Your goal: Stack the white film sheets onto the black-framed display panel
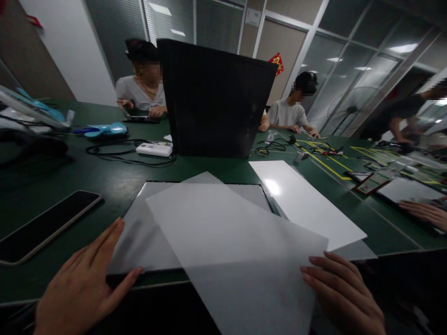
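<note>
A flat light-grey panel with a thin black frame point(139, 242) lies near the table's front edge. My left hand point(82, 284) rests at its left edge, fingers stretched out and thumb spread over the lower corner. A thin translucent sheet point(226, 223) lies askew across the panel and hangs past the table edge. My right hand point(345, 293) has its fingers bent over the right edge of this sheet; the thumb is hidden. Right of the panel is a glossy white sheet point(307, 204), with part of another sheet showing beneath it.
A phone point(49, 223) lies at left. Behind the panel stands a large black screen-like board point(213, 102), beside a white box point(153, 149) with cables. Blue-handled tools point(104, 130) lie farther back. Several people sit or stand around the green table point(122, 172); a co-worker's hand point(426, 214) is at far right.
</note>
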`<state>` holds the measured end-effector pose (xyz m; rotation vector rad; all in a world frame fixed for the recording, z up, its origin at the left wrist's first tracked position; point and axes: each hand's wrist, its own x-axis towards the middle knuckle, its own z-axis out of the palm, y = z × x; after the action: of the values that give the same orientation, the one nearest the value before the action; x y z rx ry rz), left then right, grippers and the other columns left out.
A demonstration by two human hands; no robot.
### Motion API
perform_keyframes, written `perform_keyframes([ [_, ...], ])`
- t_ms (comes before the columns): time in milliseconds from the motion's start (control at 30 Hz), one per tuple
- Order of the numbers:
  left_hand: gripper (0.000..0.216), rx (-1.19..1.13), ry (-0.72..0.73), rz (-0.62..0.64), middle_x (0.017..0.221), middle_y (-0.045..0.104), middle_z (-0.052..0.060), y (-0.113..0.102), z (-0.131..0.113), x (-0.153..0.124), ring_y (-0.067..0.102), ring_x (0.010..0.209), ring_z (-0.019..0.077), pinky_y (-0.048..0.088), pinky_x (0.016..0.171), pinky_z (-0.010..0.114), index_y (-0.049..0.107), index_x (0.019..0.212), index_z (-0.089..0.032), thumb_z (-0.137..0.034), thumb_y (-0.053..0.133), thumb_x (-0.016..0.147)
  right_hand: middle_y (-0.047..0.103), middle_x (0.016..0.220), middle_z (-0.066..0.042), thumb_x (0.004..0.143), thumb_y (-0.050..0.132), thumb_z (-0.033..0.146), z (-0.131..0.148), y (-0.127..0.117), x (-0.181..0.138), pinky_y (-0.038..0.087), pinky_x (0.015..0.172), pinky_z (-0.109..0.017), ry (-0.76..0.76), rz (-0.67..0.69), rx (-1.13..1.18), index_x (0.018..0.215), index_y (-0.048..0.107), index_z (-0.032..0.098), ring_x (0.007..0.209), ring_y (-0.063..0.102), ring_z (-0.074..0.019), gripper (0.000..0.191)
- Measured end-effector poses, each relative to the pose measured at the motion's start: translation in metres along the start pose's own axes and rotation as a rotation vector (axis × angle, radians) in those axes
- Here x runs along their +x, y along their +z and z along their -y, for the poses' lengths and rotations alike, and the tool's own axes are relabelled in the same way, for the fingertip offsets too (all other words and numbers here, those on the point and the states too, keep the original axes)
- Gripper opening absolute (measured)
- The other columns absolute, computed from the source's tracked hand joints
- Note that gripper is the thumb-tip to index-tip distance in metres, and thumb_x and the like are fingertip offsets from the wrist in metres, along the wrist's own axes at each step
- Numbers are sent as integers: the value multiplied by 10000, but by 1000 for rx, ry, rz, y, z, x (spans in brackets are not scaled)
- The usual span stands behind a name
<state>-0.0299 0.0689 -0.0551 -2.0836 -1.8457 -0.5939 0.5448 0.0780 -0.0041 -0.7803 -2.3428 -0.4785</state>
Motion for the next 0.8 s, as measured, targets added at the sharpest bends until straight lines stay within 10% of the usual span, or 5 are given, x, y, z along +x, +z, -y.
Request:
perform_keyframes([
  [333,737,79,157,-25,1633,514,167,-14,-4,5,648,1310,428,506,1053,575,416,1618,-293,-553,561,944,755,1290,-41,1026,602,263,-53,50,23,681,925,-389,365,20,64,1076,808,309,1163,752,-239,218],
  [567,545,50,107,-78,1490,647,149,-3,-1,2,619,1351,422,490,1068,581,570,1448,-268,-519,538,965,564,1586,-105,1075,496,314,-89,72,60,534,1135,-661,475,119,-19,1495,622,292,1438,567,-357,439],
  [800,450,66,-30,-68,1434,644,140,-3,-8,-1,636,1283,416,514,989,590,580,1389,-287,-470,503,985,624,1524,-54,1054,559,320,-40,42,47,571,1125,-463,244,160,69,1460,623,325,1434,574,-259,411],
])
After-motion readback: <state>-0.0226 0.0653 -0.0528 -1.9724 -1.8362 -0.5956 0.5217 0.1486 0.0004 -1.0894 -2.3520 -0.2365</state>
